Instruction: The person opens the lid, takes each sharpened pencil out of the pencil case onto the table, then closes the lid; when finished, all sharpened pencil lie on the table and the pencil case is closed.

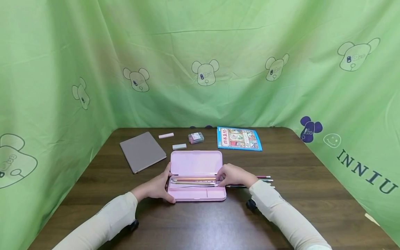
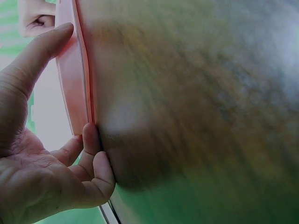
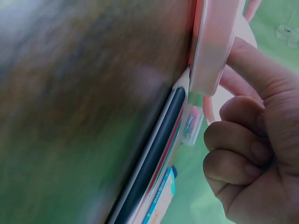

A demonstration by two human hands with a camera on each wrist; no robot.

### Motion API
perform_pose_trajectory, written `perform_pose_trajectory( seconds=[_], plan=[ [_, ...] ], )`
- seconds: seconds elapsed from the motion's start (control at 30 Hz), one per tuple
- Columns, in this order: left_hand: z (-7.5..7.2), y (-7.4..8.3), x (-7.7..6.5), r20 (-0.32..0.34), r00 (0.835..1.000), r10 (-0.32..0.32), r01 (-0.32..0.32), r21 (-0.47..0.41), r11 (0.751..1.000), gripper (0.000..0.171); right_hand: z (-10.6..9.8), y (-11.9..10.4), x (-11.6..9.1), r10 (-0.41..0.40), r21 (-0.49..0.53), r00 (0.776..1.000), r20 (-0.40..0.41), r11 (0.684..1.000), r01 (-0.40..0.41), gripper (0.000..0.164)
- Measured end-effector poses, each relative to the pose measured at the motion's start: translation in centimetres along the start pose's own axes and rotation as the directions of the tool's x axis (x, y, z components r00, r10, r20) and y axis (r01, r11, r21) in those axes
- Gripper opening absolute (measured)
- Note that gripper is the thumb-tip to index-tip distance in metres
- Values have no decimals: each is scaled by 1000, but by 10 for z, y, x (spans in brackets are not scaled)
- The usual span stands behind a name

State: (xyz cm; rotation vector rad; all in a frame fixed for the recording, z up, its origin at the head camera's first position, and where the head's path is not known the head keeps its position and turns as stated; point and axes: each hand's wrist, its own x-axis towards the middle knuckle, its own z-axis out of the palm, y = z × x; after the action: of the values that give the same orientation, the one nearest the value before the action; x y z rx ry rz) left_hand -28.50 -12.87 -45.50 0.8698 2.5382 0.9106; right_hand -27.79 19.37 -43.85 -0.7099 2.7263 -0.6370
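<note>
A pink pencil case [image 1: 193,196] lies with its lid [image 1: 196,162] tipped back, several pencils [image 1: 193,181] lengthwise in its rear compartment. My left hand [image 1: 157,185] grips the case's left end, thumb at the front corner and fingers around the back. In the left wrist view, its fingertips [image 2: 88,135] press the case's lower edge. My right hand [image 1: 232,174] reaches over the right end, thumb and forefinger down among the pencils, the other fingers curled. The case wall hides those two tips in the right wrist view; I cannot tell whether they pinch a pencil.
More pencils [image 3: 159,154] lie on the table right of the case, partly under the right forearm. Behind are a grey notebook [image 1: 143,152], a pink-white strip [image 1: 166,135], a whitish block [image 1: 179,147], a small clear box [image 1: 196,138] and a blue-edged picture book [image 1: 239,138].
</note>
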Motion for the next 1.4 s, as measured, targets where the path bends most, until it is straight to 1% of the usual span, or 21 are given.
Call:
perform_pose_trajectory(
  seconds=[0.17,0.33,0.47,0.63,0.77,0.9,0.97,1.07,1.13,1.23,1.4],
  plan=[
    [1,0,1,4,1000,-10,10,-4,1000,135,2,-2,4,-7,-36,1000,11,999,7,10],
    [1,0,1,6,1000,-27,27,6,1000,136,4,-1,6,7,-32,1000,20,999,-6,10],
    [1,0,1,-2,1000,-8,8,-5,1000,136,4,-1,8,8,-38,1000,21,999,-7,13],
    [1,0,1,-6,1000,22,-22,-8,1000,135,4,-1,9,30,-48,999,33,998,-29,13],
    [2,-1,1,4,1000,29,-29,-4,1000,135,4,-1,7,14,-22,999,39,1000,-13,12],
    [2,-2,2,2,1000,29,-29,4,1000,135,0,3,4,-17,73,1000,-12,997,18,11],
    [2,-2,2,-4,1000,26,-26,-3,1000,135,-4,5,1,-20,134,998,-57,991,27,10],
    [2,-2,3,-7,1000,20,-20,-13,1000,135,-9,9,-3,-24,193,991,-133,980,49,10],
    [2,-2,3,-8,1000,19,-19,-20,1000,135,-12,13,-7,-27,210,983,-183,975,66,12],
    [2,-1,2,-5,1000,24,-24,-13,1000,135,-16,20,-15,-14,228,971,-239,971,70,13],
    [1,-1,1,0,1000,11,-11,-1,1000,135,-20,32,-29,42,225,958,-285,974,25,14]
  ],
)
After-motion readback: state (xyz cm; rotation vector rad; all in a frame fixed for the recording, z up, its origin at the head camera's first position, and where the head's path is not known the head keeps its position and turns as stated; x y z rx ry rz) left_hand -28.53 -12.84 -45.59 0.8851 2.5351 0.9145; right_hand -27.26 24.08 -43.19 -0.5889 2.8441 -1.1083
